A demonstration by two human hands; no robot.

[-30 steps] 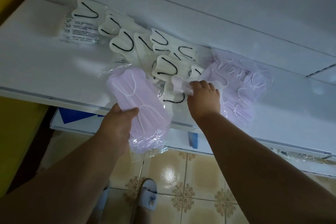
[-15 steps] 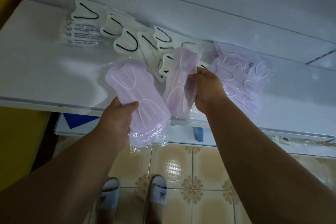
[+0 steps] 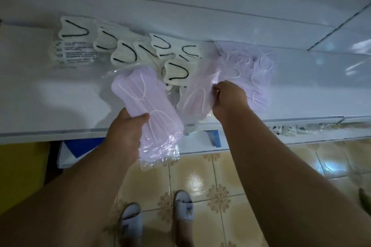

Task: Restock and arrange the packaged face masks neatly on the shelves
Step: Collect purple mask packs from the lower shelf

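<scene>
Our left hand (image 3: 128, 128) grips a lilac mask pack (image 3: 147, 106) over the shelf (image 3: 40, 96) edge, while our right hand (image 3: 230, 96) fingers pinch a second lilac pack (image 3: 195, 94) beside the white packs (image 3: 176, 72).

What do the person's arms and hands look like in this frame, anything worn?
Both forearms are bare to the frame edge, with no sleeves in view. The left hand and right hand show no gloves, watch, or bracelets. Rings cannot be told.
</scene>
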